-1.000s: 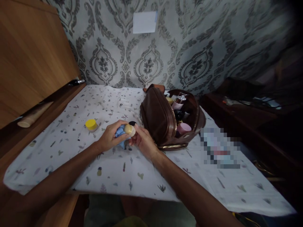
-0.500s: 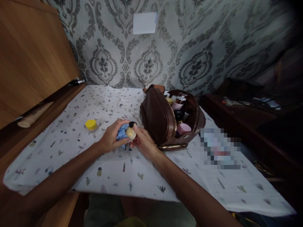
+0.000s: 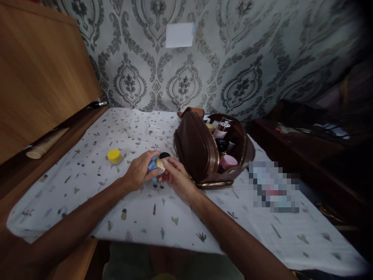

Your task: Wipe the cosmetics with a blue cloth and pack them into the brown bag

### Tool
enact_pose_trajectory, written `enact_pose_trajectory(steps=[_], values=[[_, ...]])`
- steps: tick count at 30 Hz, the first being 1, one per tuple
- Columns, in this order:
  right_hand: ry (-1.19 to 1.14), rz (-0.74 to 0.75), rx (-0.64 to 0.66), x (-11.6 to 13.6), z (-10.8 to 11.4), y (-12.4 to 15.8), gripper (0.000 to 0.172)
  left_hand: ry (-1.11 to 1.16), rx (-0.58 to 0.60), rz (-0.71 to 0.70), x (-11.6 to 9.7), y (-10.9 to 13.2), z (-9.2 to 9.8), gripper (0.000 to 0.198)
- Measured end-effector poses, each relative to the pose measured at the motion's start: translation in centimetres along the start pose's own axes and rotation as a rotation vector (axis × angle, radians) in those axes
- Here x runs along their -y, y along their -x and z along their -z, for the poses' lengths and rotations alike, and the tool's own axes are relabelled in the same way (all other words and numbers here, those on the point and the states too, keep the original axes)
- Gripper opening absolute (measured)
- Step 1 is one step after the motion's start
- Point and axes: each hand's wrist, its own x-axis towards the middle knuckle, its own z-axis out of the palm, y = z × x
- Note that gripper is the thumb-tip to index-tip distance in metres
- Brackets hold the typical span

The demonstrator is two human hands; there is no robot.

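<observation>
My left hand (image 3: pixel 140 173) is closed around a crumpled blue cloth (image 3: pixel 152 165) and presses it against a small cream jar (image 3: pixel 160 163). My right hand (image 3: pixel 177 177) grips that jar from the right with thumb and fingers. Both hands hover just above the patterned white tablecloth (image 3: pixel 136 210). A small black lid (image 3: pixel 164 155) lies on the cloth just behind the jar. An open brown leather toiletry bag (image 3: pixel 201 151) stands right of my hands, with bottles and a pink jar (image 3: pixel 228 161) inside.
A yellow-lidded jar (image 3: pixel 114 156) sits on the cloth to the left. A beige tube (image 3: pixel 46 143) lies on the wooden ledge at far left beside a wooden panel. Patterned wallpaper rises behind. A dark wooden shelf (image 3: pixel 305 147) with clutter runs along the right.
The cloth and jar have sunk lower toward the table. My left hand has closed further over the blue cloth, and the jar has turned in my right fingers. The camera tilted slightly.
</observation>
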Motion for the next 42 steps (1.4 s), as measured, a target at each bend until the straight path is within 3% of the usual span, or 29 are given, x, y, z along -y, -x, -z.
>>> enact_pose_trajectory(steps=[7, 12, 16, 20, 25, 29, 32, 37, 42], values=[[-0.014, -0.112, 0.0, -0.1, 0.4, -0.5, 0.057, 0.02, 0.016, -0.013, 0.0, 0.0, 0.0, 0.053], [-0.073, -0.151, -0.042, 0.1, 0.8, -0.8, 0.054, 0.118, 0.017, 0.064, -0.4, -0.1, 0.1, 0.04], [-0.094, -0.141, -0.044, 0.3, 0.6, -0.7, 0.053, 0.164, -0.022, 0.132, 0.1, 0.1, 0.1, 0.048], [-0.033, -0.151, -0.014, 0.1, 0.3, -0.4, 0.057, 0.161, -0.076, -0.018, 0.1, 0.0, 0.0, 0.066], [-0.001, -0.102, 0.013, -0.2, 0.2, -0.3, 0.056, 0.036, -0.053, -0.17, -0.1, -0.3, -0.4, 0.05], [0.0, -0.065, 0.074, -0.2, 0.0, -0.1, 0.048, -0.059, -0.092, -0.117, 0.3, -0.3, -0.3, 0.05], [-0.007, -0.075, 0.101, -0.2, -0.1, 0.0, 0.045, -0.066, -0.058, -0.076, 0.5, -0.3, 0.2, 0.056], [-0.019, -0.106, 0.104, -0.4, -0.2, 0.0, 0.048, -0.019, -0.047, -0.033, 0.3, -0.2, 0.6, 0.068], [-0.068, -0.234, 0.143, -0.5, 0.2, -0.3, 0.055, 0.066, -0.057, 0.066, -0.1, -0.3, 0.8, 0.072]])
